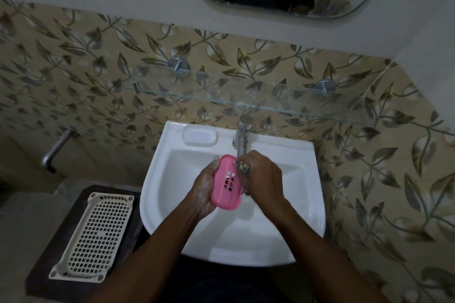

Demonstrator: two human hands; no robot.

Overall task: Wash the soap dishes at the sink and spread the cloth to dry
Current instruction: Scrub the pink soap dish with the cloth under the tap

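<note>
Pink slotted soap dish (227,183) is held over the basin of the white sink (157,194), directly below the chrome tap (242,135), tilted so its perforated face points up toward the camera. Left hand (205,193) cradles it from the left and beneath; fingers wrapped round the far rim, palm visibly sudsy. Right hand (262,174) is at the dish's right edge, fingers curled together and closed on a small dark-and-light thing, possibly a scrubber or a fold of cloth; cannot tell which, as it blurs into the water stream. Water appears to run from the spout onto that spot. Risk 1: soapy palm plus smooth plastic suggests a weak hold; a firm scrubbing stroke from the right could push the dish out of the left hand into the basin. Probably no damage, but splash likely. Risk 2: water striking the tilted face could deflect forward over the sink's front rim toward the person. Risk 3: the slots may keep residue if only the outer face gets rubbed. A moulded soap recess (200,136) at the sink's back left looks empty. A beige perforated tray (94,236) lies on the dark ledge left of the sink, well apart from the hands. Glass shelf (221,96) above the tap holds nothing that I can make out.
</note>
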